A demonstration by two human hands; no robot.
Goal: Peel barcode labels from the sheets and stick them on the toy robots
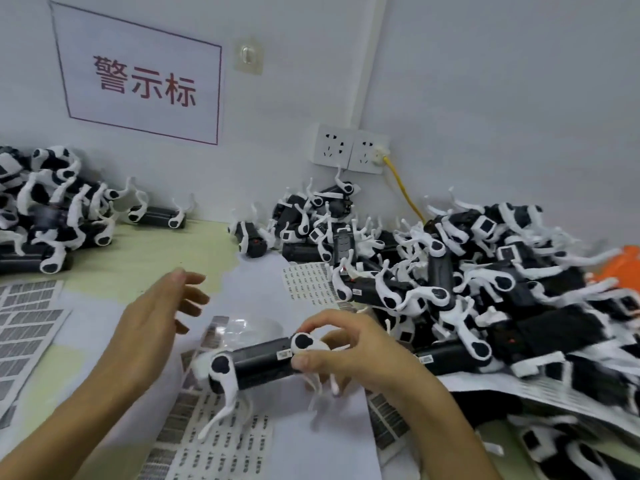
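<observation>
A glossy black cylindrical toy robot with white plastic legs (258, 362) is pinched by the right hand (349, 355) above white paper barcode sheets (221, 431) on the pale table (138, 261), while the left hand (152, 327) is held slack-fingered, gripping nothing.

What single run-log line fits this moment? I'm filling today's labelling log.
right hand: grips black-and-white plastic toy robot | left hand: open, holds nothing | white barcode label: on robot body

Bare forearms, no sleeves, ringless hands (332, 355).
</observation>
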